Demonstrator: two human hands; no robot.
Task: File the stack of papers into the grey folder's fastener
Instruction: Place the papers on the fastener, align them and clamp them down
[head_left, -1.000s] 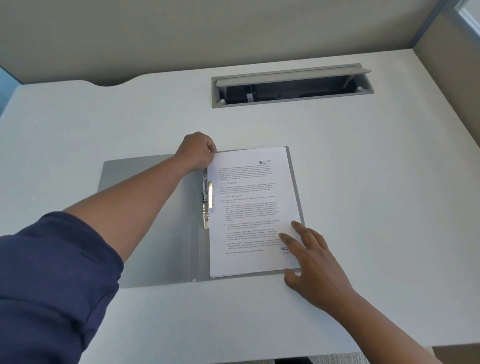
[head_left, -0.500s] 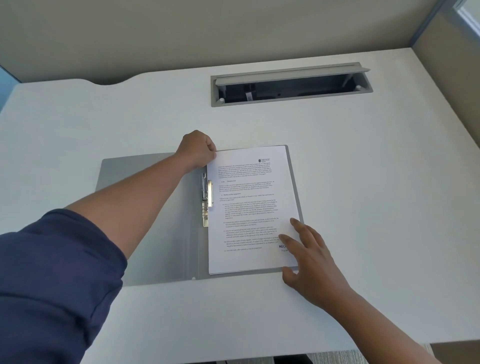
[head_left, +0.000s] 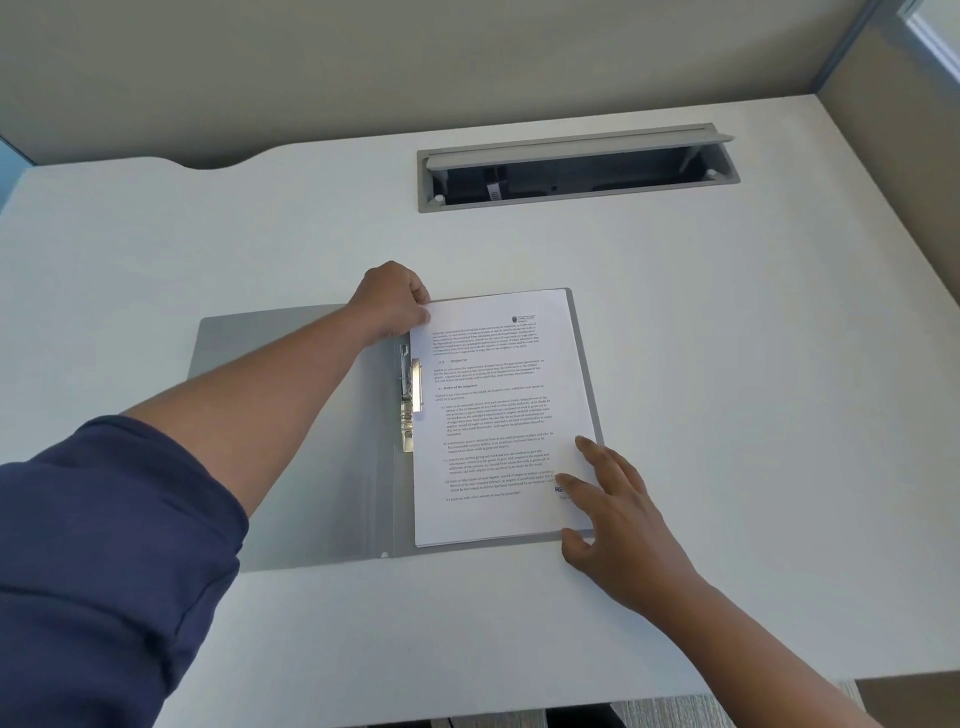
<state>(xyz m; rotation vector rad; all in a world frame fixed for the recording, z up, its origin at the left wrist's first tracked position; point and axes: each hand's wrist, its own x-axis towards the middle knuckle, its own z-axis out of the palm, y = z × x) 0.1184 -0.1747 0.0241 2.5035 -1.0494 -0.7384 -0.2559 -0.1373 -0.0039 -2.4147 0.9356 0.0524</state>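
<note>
The grey folder lies open and flat on the white desk. A stack of printed papers rests on its right half. The metal fastener runs along the spine at the stack's left edge, with one tab lying over the paper. My left hand pinches the stack's top left corner. My right hand lies spread on the stack's lower right corner, fingers on the paper and thumb at the folder's bottom edge.
A grey cable tray with its lid raised is set into the desk behind the folder. Beige partition walls close the back and right. The desk's front edge is near the bottom.
Barely anything has moved. Both hands stay on the same corners of the stack; my right hand's fingers have shifted slightly on the paper.
</note>
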